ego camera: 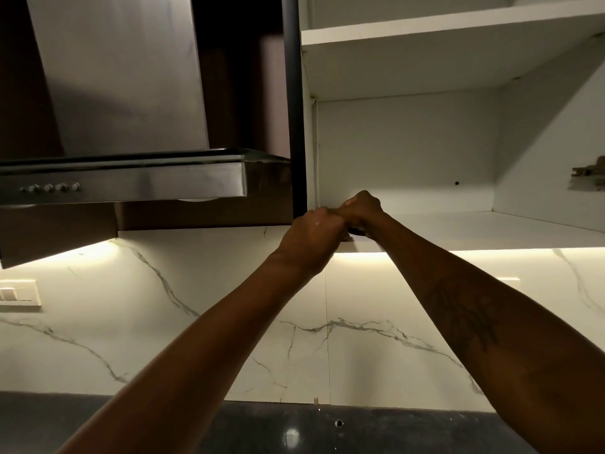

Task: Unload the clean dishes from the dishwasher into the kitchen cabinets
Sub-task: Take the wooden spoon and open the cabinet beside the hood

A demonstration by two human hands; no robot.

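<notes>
Both my arms reach up to the bottom shelf point(491, 231) of an open white wall cabinet. My left hand point(312, 239) and my right hand point(363, 209) are pressed together at the shelf's front left corner, fingers curled. A thin sliver of a dark object point(356, 231) shows between them on the shelf edge; the hands hide the rest, so I cannot tell what kind of dish it is. My right hand is slightly deeper in the cabinet than my left.
A steel range hood point(124, 178) hangs to the left of a dark cabinet side panel point(298, 126). An upper shelf point(442, 31) sits above. A hinge point(586, 173) is on the right wall. Below are the marble backsplash point(196, 306), a wall switch point(16, 294) and the dark countertop point(294, 430).
</notes>
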